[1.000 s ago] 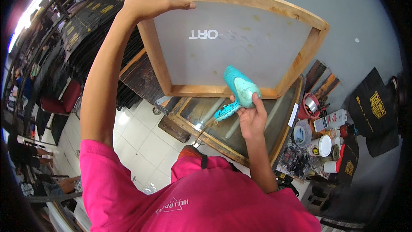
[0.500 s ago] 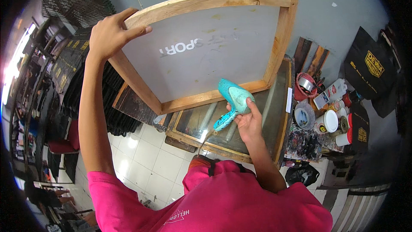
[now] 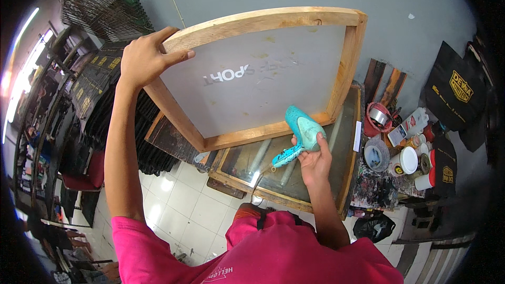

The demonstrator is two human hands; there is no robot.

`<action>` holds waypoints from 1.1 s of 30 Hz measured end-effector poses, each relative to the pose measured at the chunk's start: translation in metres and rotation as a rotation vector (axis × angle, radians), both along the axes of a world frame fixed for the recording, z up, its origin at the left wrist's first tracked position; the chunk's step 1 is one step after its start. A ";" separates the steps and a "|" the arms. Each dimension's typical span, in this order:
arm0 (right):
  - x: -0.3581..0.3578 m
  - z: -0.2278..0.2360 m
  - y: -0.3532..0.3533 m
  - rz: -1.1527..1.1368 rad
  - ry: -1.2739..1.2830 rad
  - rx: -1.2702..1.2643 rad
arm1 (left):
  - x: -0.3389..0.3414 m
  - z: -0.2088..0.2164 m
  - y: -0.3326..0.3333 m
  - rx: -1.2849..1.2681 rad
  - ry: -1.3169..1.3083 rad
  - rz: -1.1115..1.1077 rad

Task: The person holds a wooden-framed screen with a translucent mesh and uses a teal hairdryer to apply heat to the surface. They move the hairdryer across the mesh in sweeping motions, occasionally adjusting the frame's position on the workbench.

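Observation:
My left hand (image 3: 144,59) grips the upper left corner of a wooden screen-printing frame (image 3: 252,23), its thumb on the front face. The frame stands tilted on edge over a glass-topped table (image 3: 252,163), with pale mesh (image 3: 236,100) stretched across it. White letters and faint smudges show on the mesh. In my right hand (image 3: 315,163) is a turquoise hair dryer (image 3: 305,129), held round its body. Its nozzle points up at the lower part of the mesh, apart from it, and its handle angles down to the left with a cord hanging below.
To the right, a paint-stained bench (image 3: 376,184) carries tubs, a bottle (image 3: 415,122) and a white bucket (image 3: 404,161). Black printed bags (image 3: 455,87) hang on the right. Stacked dark goods (image 3: 97,87) and racks stand at the left. Part of another person (image 3: 58,234) shows at lower left.
The frame and both hands sit slightly lower in the picture, as the whole view has shifted. My right hand and the hair dryer have moved a little to the right along the mesh.

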State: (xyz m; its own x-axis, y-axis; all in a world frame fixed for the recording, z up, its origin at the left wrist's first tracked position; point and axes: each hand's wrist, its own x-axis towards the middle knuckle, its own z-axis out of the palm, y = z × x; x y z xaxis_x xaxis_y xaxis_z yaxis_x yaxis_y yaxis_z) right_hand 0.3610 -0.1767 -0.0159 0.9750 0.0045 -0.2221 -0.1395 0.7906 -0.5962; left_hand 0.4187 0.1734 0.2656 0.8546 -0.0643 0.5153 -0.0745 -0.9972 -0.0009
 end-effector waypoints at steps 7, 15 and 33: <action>-0.006 0.003 0.022 0.150 -0.018 -0.025 | -0.004 0.000 0.000 -0.008 0.035 0.028; -0.004 0.021 0.031 0.264 -0.111 -0.076 | -0.005 -0.001 -0.001 -0.024 -0.011 0.003; 0.009 0.071 0.014 0.033 -0.345 -0.016 | -0.010 -0.001 0.005 0.016 0.025 -0.001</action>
State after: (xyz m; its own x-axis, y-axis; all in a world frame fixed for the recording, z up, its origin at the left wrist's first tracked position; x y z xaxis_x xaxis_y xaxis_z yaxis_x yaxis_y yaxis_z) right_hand 0.3702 -0.1630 0.0553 0.9921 0.0365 0.1199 0.0468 0.7794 -0.6247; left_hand 0.4089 0.1784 0.2647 0.8673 -0.0731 0.4923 -0.0757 -0.9970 -0.0146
